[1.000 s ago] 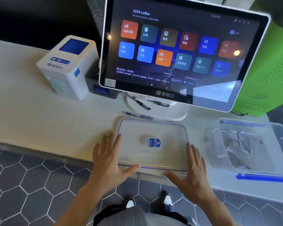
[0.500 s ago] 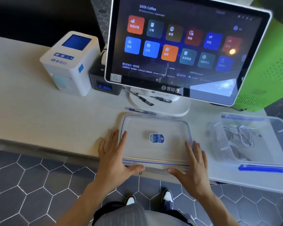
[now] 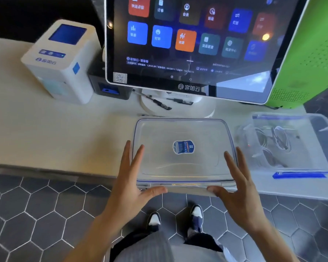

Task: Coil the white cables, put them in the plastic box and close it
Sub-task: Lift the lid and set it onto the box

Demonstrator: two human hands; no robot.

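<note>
- Even, bright light on the pale counter top; my hands cast almost no shadow.
- Dark glossy touchscreen monitor carries a round warm lamp reflection at right and a window reflection in its lower right corner.
- Soft motion blur throughout; screen text smeared.
- Wide-angle bending at frame edges; far left background black.

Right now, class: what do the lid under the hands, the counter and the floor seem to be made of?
Lid: clear glossy plastic, by the look; the counter shows through it, and a blue seal runs round its rim.
Counter: pale, smooth and matte, perhaps laminate or stone; the look leaves it open.
Floor: dark grey hexagonal tiles with light grout lines, likely ceramic.
</note>
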